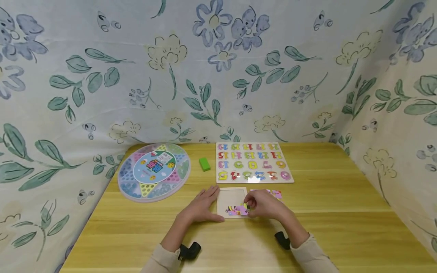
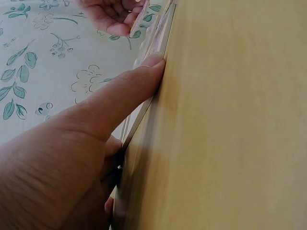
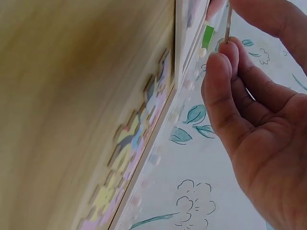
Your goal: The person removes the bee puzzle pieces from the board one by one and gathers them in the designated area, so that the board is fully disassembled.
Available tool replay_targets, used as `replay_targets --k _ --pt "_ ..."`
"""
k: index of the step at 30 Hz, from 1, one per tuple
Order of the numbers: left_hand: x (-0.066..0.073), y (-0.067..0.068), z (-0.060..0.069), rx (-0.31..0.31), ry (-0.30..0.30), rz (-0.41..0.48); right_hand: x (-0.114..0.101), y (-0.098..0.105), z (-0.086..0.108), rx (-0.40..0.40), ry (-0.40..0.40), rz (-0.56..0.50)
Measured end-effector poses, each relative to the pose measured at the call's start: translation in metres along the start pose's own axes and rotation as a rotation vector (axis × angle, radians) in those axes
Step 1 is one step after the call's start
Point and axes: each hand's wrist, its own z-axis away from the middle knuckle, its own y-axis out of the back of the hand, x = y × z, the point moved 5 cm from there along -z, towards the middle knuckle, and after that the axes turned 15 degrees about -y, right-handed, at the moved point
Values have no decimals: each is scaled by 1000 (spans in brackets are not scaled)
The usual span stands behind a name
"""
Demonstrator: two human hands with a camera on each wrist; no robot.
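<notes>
A square wooden puzzle tray [image 1: 232,196] lies on the table, with a few joined pink, yellow and black pieces [image 1: 238,210] along its bottom. My left hand [image 1: 203,205] rests against the tray's left side, fingers stretched toward the upper corner and thumb at the lower edge. In the left wrist view the thumb [image 2: 127,91] presses the tray's edge. Over the tray's right side, my right hand [image 1: 265,204] pinches a small puzzle piece [image 3: 228,24], seen edge-on in the right wrist view. Loose puzzle pieces [image 3: 122,158] lie right of the tray, partly hidden by that hand.
Behind the tray lies a white number puzzle board [image 1: 254,179]. A green block [image 1: 204,164] sits beside it. At the left is a round Chinese checkers board [image 1: 154,172]. A floral cloth [image 1: 211,94] hangs at the table's back edge.
</notes>
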Motion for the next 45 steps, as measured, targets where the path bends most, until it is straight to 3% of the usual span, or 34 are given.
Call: replay_targets --k 9,15,20,30,45 --pt "0 -1 0 5 -12 5 17 3 4 -14 -18 -18" --pt "1 -1 1 8 -17 8 27 5 9 1 12 11" --pt "1 -1 2 11 -14 20 33 4 12 -34 -17 3" --pt "-1 -1 2 6 -4 15 35 1 12 -84 -45 -4" --pt "-1 -1 1 2 6 12 37 0 12 -68 -65 10"
